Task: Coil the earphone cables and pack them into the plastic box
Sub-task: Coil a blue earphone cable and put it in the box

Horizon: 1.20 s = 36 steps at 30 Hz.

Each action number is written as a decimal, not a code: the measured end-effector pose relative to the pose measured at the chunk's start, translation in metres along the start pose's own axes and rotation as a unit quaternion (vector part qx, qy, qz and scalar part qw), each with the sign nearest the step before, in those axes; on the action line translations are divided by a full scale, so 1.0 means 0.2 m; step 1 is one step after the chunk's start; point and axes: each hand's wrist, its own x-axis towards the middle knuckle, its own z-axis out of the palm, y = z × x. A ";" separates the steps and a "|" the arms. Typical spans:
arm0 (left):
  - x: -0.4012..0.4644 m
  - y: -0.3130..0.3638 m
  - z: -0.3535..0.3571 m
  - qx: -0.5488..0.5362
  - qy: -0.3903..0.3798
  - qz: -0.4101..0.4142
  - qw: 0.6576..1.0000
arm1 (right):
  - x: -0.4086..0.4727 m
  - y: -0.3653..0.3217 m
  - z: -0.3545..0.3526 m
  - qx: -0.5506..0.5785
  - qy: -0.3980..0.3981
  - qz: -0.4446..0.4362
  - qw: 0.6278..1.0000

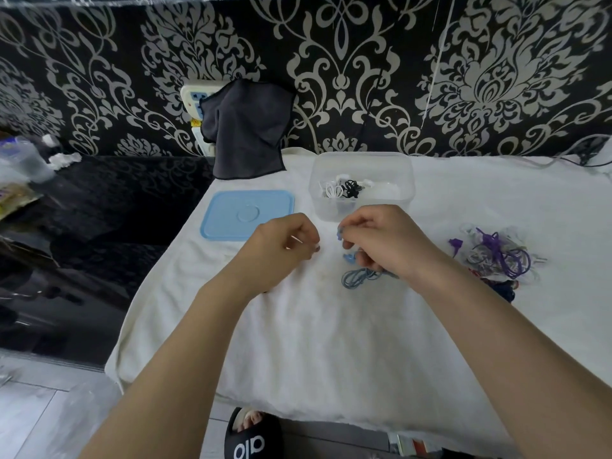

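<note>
1. Right hand [387,241]: fingers curled, pinching blue earphones [356,276]; an earbud sits at the fingertips, cable coil hangs below onto the white cloth [314,342].
2. Left hand [284,241]: fingers curled in, pinching sth thin and pale (prob a tie, can't tell), just left of the right hand, not touching it.
3. Clear box [361,185]: far of the hands, open, white + black coiled earphones inside.
4. Blue lid [246,215]: flat on cloth, left of box.
5. Purple/white cable tangle [496,255]: right of the hands, on cloth.
6. Dark cloth [246,127]: far, draped against the wall.
</note>
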 end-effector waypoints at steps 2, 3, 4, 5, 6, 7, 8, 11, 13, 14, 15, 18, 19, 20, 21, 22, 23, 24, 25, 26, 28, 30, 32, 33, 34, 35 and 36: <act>0.00 0.03 0.00 -0.025 0.002 0.010 1.000 | -0.01 -0.02 -0.01 0.061 -0.022 0.003 0.998; -0.01 0.04 0.00 -0.035 0.002 0.016 0.999 | -0.02 -0.03 -0.01 0.084 -0.032 0.005 0.996; -0.01 0.05 0.00 -0.045 0.001 0.019 0.999 | -0.02 -0.04 -0.01 0.097 -0.039 0.006 0.995; -0.01 0.05 0.00 -0.054 0.000 0.021 0.998 | -0.03 -0.05 -0.01 0.100 -0.043 0.004 0.994; -0.01 0.06 0.01 -0.060 0.000 0.024 0.998 | -0.03 -0.05 -0.01 0.097 -0.045 0.001 0.994; -0.01 0.07 0.01 -0.064 0.000 0.028 0.998 | -0.03 -0.05 -0.01 0.089 -0.045 -0.002 0.995; -0.02 0.07 0.01 -0.066 -0.001 0.031 0.997 | -0.03 -0.05 -0.01 0.081 -0.045 -0.003 0.996; -0.01 0.07 0.01 -0.077 0.002 0.033 0.996 | -0.03 -0.05 0.00 0.065 -0.046 -0.003 0.997; -0.01 0.07 0.00 -0.088 0.006 0.039 0.995 | -0.03 -0.05 0.00 0.062 -0.044 -0.002 0.997; -0.01 0.07 0.00 -0.094 0.008 0.042 0.995 | -0.03 -0.05 0.00 0.059 -0.042 -0.003 0.997; -0.01 0.06 0.00 -0.099 0.009 0.043 0.994 | -0.04 -0.05 0.00 0.057 -0.039 -0.005 0.998; -0.02 0.06 0.00 -0.111 0.009 0.046 0.993 | -0.04 -0.05 0.00 0.061 -0.036 -0.006 0.997; -0.02 0.06 -0.01 -0.112 0.008 0.047 0.993 | -0.03 -0.05 0.00 0.063 -0.035 -0.006 0.997; -0.02 0.06 -0.01 -0.112 0.008 0.047 0.993 | -0.03 -0.05 0.00 0.062 -0.033 -0.005 0.998; -0.02 0.06 -0.01 -0.113 0.008 0.048 0.992 | -0.03 -0.05 0.00 0.060 -0.032 -0.006 0.998; -0.02 0.06 -0.01 -0.114 0.009 0.050 0.992 | -0.03 -0.05 0.00 0.060 -0.031 -0.005 0.998; -0.02 0.06 -0.01 -0.116 0.011 0.052 0.992 | -0.03 -0.05 0.00 0.063 -0.033 -0.004 0.997; -0.02 0.06 -0.02 -0.118 0.011 0.054 0.992 | -0.03 -0.05 0.00 0.070 -0.035 -0.002 0.997; -0.02 0.07 -0.02 -0.119 0.011 0.056 0.991 | -0.03 -0.05 0.00 0.079 -0.038 0.000 0.996; -0.02 0.07 -0.02 -0.120 0.013 0.059 0.991 | -0.03 -0.05 0.00 0.089 -0.040 0.002 0.995; -0.02 0.08 -0.02 -0.119 0.024 0.067 0.990 | -0.04 -0.05 0.00 0.109 -0.041 0.003 0.993; -0.01 0.08 -0.01 -0.119 0.042 0.078 0.989 | -0.04 -0.05 0.00 0.138 -0.037 0.003 0.990; -0.01 0.08 -0.01 -0.126 0.055 0.084 0.987 | -0.04 -0.05 0.00 0.167 -0.035 0.003 0.985; -0.01 0.08 -0.02 -0.128 0.057 0.086 0.986 | -0.04 -0.05 -0.01 0.177 -0.035 0.002 0.984; -0.01 0.08 -0.02 -0.127 0.058 0.086 0.986 | -0.04 -0.06 -0.01 0.182 -0.035 0.001 0.983; -0.01 0.08 -0.02 -0.126 0.058 0.085 0.987 | -0.04 -0.06 -0.01 0.184 -0.034 -0.001 0.982; -0.01 0.08 -0.02 -0.124 0.058 0.082 0.987 | -0.04 -0.06 -0.01 0.186 -0.034 -0.002 0.982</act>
